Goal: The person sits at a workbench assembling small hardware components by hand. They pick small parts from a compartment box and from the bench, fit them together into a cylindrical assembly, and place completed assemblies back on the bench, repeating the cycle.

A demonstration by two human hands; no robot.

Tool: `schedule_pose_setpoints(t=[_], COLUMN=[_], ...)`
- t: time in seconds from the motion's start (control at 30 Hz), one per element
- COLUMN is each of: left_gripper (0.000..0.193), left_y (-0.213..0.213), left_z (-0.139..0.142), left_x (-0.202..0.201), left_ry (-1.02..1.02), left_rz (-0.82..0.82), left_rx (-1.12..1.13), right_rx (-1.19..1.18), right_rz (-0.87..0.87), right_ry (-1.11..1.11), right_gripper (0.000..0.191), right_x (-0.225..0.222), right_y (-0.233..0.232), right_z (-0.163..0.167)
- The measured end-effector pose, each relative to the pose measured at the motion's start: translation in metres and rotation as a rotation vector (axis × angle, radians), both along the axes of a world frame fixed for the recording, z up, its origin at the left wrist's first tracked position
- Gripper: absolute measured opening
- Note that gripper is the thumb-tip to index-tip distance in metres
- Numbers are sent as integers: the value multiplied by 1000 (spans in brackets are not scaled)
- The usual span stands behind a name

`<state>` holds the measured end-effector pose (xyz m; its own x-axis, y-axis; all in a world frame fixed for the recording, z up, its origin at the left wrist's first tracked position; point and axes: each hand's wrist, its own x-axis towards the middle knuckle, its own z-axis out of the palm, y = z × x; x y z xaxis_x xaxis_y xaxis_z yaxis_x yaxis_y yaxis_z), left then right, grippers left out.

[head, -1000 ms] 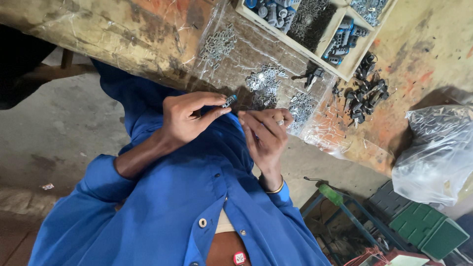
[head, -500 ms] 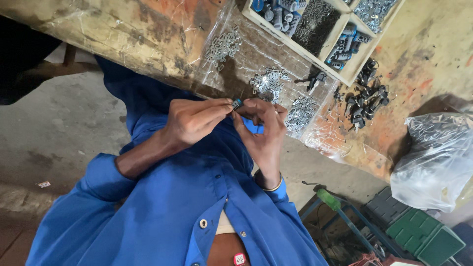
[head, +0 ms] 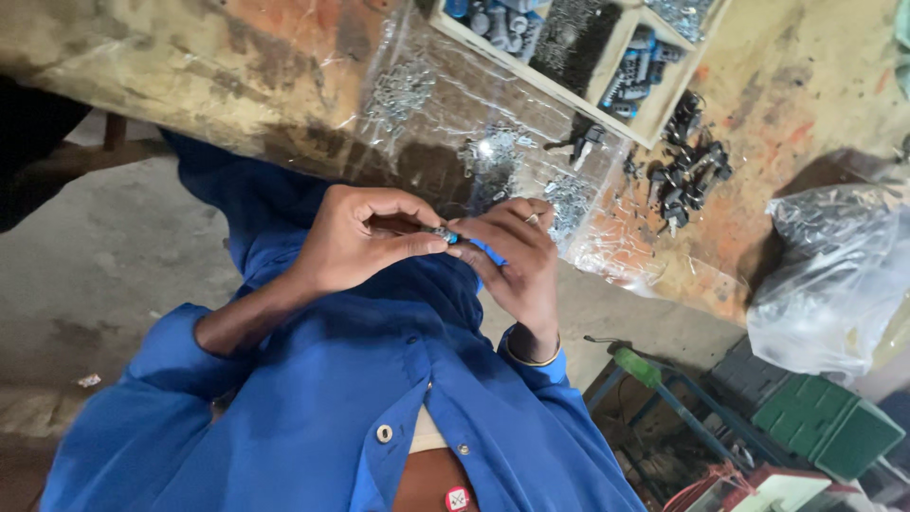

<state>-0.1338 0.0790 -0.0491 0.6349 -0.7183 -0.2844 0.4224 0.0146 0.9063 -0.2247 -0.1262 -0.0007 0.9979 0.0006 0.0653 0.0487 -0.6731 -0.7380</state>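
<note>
The left hand (head: 355, 246) and the right hand (head: 512, 261) met over the lap, just below the edge of the worn tabletop (head: 190, 66). Between them sat a small blue-tipped part (head: 444, 233), pinched by the left thumb and forefinger and steadied by the right fingers (head: 493, 232), which curled closed around its other end.

The grip looked thin: only fingertips held the piece, well clear of any support. A slip would likely have sent it into the blue shirt (head: 379, 379) or onto the concrete floor (head: 95, 256) at nine o'clock.

At twelve o'clock a clear plastic sheet (head: 455, 114) carried loose heaps of small metal pieces (head: 493, 152) close to the edge; a knock from a rising wrist could have scattered them. The dark parts (head: 687, 180) at two o'clock lay farther off, safer.
</note>
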Motion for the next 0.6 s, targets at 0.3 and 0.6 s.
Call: schedule_pose_setpoints(t=[0.3, 0.6], left_gripper=[16, 18], left_y=[-12, -14], left_z=[-12, -10], left_x=[-6, -11], left_ry=[172, 234], left_rz=[24, 130], left_rx=[-105, -118], right_rx=[-75, -132], right_rz=[41, 38], right_ry=[-91, -211], right_gripper=[28, 33], right_x=[-3, 2], right_y=[-9, -6], right_z=[4, 3])
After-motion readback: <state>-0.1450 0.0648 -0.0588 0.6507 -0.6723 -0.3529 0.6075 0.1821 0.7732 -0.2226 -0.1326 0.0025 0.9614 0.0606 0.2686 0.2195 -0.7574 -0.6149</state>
